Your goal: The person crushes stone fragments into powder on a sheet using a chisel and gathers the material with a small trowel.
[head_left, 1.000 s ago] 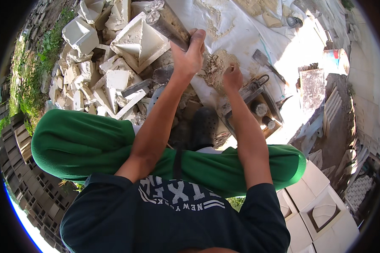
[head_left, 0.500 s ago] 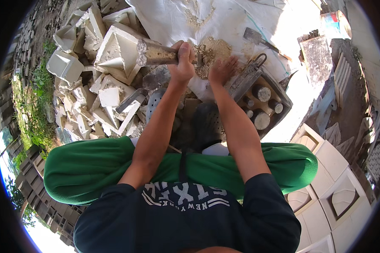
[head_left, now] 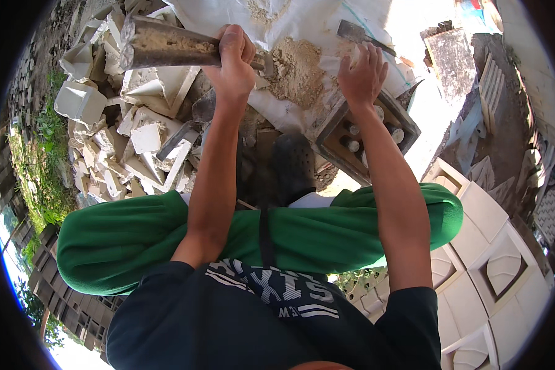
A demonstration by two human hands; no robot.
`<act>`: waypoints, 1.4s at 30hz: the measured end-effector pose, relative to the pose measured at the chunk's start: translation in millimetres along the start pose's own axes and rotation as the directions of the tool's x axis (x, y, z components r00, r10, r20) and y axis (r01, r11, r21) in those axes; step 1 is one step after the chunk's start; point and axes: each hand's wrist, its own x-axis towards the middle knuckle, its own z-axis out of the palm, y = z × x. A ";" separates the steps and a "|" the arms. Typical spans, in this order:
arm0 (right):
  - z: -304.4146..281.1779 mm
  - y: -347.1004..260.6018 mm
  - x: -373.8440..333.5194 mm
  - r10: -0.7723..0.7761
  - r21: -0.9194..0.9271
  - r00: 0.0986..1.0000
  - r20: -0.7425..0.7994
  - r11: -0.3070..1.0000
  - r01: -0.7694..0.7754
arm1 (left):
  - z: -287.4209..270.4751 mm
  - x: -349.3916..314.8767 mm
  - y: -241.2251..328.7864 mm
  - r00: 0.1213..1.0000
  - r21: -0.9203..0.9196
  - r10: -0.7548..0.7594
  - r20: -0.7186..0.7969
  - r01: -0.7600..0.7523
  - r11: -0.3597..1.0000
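My left hand is closed round a long, dirt-caked metal tool, whose broad end points left over the broken pieces. The tool's kind is unclear; its narrow end sticks out right of my fist. My right hand is open, palm down and fingers a little spread, with nothing visibly held. It is nearest the handle of a flat-bladed trowel and the far edge of a dark box mould. Round pegs stand inside the mould, partly hidden by my right forearm. Crumbly sand-coloured mix lies between my hands.
White sheeting spreads under the mix. Broken pale cast pieces are heaped at left. A rough board lies at right, and pale patterned blocks line the lower right. My dark clog is beside the mould.
My left hand has raised the metal tool up and leftward. My right hand has moved from beside the mix to the right, toward the trowel. The handled metal bar over the mould no longer shows.
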 end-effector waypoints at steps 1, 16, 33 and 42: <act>-5.4 8.6 -8.3 -0.003 -0.003 1.000 0.003 1.000 0.003 | 0.5 -0.4 -0.4 1.000 -0.091 0.002 0.015 0.000 0.996; -1.6 33.0 -56.3 0.221 -0.229 0.970 -0.097 0.944 -0.238 | 13.5 0.9 -4.6 0.996 0.016 -0.018 0.088 0.017 1.000; -1.5 33.6 -60.2 0.229 -0.207 0.958 -0.173 0.943 -0.262 | 36.8 -19.3 -9.0 0.987 0.047 -0.056 0.153 0.050 0.998; -1.8 30.1 -58.7 0.230 -0.219 0.961 -0.154 0.941 -0.260 | 44.0 -29.0 -45.4 0.978 0.033 -0.110 0.177 0.106 0.994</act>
